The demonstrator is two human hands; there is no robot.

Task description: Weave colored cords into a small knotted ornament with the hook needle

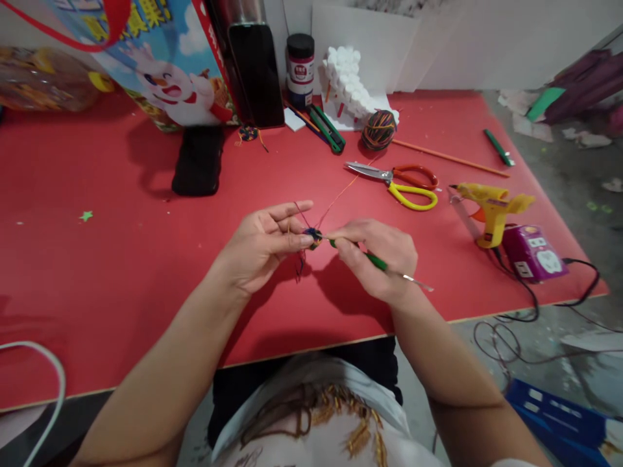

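Observation:
Between the thumb and fingers of my left hand [267,243] is a small dark, multicoloured piece of crochet [314,237], with loose yarn ends hanging below it. A strand of yarn [335,200] passes over my left fingers and runs back to a multicoloured yarn ball [379,130]. My right hand [377,253] is closed around a crochet hook [376,261] with a green grip and metal ends. The hook's tip meets the crochet piece; whether it sits inside a stitch I cannot tell.
Scissors [403,181] lie beyond my right hand, with a yellow glue gun [494,207] and purple box [534,253] farther right. A green cutter [328,130], jar [300,71], phone [257,74], black case [198,161] and printed bag [175,58] stand or lie toward the back.

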